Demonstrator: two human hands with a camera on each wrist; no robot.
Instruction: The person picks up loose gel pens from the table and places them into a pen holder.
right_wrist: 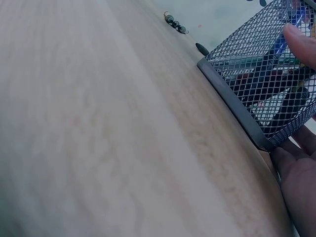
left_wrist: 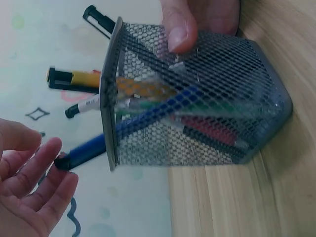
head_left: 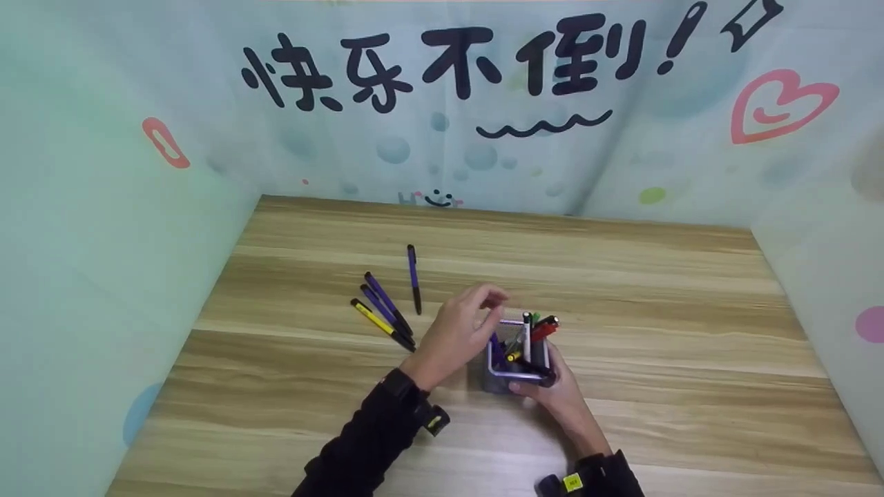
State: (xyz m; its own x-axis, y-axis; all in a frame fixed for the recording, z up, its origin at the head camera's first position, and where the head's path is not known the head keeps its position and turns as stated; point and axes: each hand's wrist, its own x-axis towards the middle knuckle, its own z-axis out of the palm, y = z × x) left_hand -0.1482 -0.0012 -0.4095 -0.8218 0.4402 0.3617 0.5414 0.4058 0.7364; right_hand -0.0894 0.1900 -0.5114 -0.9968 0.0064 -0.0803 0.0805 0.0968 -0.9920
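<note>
A mesh pen holder [head_left: 498, 384] stands on the table with several pens and markers inside. My right hand [head_left: 565, 397] grips its right side, the thumb [left_wrist: 180, 37] pressed on the mesh in the left wrist view. My left hand [head_left: 449, 338] hovers at the holder's left rim, its fingers loosely bent and the thumb apart from them. In the left wrist view, a blue-purple pen [left_wrist: 86, 152] leans out of the holder, its dark end right at the left fingertips. A yellow pen [left_wrist: 84, 79], a white marker [left_wrist: 84, 104] and a black clip-topped pen [left_wrist: 98, 22] also stick out.
Left of the holder, a yellow pen [head_left: 374, 319] lies beside two purple pens [head_left: 384, 295] on the wooden table [head_left: 656, 290]. Another purple pen [head_left: 414, 276] lies apart, farther back. Printed cloth walls [head_left: 442, 152] enclose the table at the back and sides.
</note>
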